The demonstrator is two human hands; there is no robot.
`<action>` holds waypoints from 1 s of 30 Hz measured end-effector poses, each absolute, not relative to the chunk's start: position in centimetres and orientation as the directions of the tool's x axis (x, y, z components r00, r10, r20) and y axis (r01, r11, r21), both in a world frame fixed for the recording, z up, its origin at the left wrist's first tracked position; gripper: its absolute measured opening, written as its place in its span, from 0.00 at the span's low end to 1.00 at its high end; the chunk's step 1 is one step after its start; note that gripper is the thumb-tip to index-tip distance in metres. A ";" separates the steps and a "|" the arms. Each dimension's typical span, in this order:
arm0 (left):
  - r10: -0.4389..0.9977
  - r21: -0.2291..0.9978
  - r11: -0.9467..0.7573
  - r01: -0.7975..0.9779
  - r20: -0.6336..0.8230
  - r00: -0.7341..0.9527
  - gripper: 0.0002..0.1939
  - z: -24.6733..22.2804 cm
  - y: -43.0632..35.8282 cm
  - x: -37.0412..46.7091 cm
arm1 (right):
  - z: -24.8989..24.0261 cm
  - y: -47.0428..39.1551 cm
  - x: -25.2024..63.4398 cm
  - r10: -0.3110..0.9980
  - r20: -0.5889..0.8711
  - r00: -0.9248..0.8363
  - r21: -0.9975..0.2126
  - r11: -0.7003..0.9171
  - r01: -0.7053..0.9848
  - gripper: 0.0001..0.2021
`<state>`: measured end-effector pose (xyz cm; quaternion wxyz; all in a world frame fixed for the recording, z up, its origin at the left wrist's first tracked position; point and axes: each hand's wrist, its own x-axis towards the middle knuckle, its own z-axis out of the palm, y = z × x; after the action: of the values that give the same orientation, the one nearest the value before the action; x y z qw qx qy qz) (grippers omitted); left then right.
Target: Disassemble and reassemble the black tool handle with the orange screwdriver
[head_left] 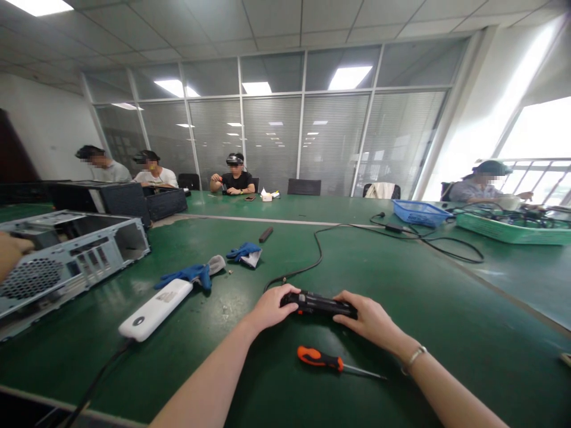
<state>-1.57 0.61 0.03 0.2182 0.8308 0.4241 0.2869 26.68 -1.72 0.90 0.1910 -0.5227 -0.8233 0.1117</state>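
A long black device [322, 304] with a small red-orange spot lies across the green table in front of me. My left hand [275, 306] grips its left end, fingers over the top and thumb on the near side. Around the right end are the fingers of my right hand [363, 316]. Just nearer to me rests a screwdriver [320, 359] with an orange and black handle, its shaft pointing right. A black cable [319, 249] runs to the left end of the device; its join is hidden behind my left hand.
Left of me lie a white power bank-like box [156, 310] with a cord, blue-grey gloves [190, 277] and an open metal computer case [75, 261], with another person's hand [15, 252] at its edge. A blue basket [419, 214] and a green basket [513, 232] stand right. Several people sit around.
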 end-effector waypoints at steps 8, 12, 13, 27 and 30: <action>0.826 0.589 -0.553 0.590 0.293 0.483 0.21 0.4 0.1 -1.3 | 3.2 -4.9 23.4 0.818 0.353 -0.454 -0.434 0.573 0.695 0.17; 0.812 0.570 -0.577 0.586 0.321 0.488 0.21 0.7 -0.1 -1.1 | 4.1 -7.7 20.9 0.744 0.123 -0.657 -0.397 0.644 0.654 0.20; 0.808 0.566 -0.582 0.584 0.326 0.490 0.21 0.7 -0.1 -1.0 | 4.3 -8.1 20.5 0.736 0.090 -0.671 -0.373 0.650 0.662 0.17; 0.795 0.591 -0.595 0.545 0.333 0.507 0.18 0.5 -0.4 -0.9 | 3.4 -6.0 20.3 0.404 0.891 -0.208 -0.167 0.718 0.676 0.21; 0.784 0.589 -0.608 0.533 0.342 0.518 0.17 0.6 -0.4 -0.9 | 2.3 -6.3 20.0 0.311 0.887 -0.342 -0.020 0.765 0.644 0.23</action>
<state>-0.85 -0.38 0.60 0.2103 0.8454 0.3895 0.2989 19.99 -6.26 2.34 0.4902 -0.2978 -0.8014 -0.1698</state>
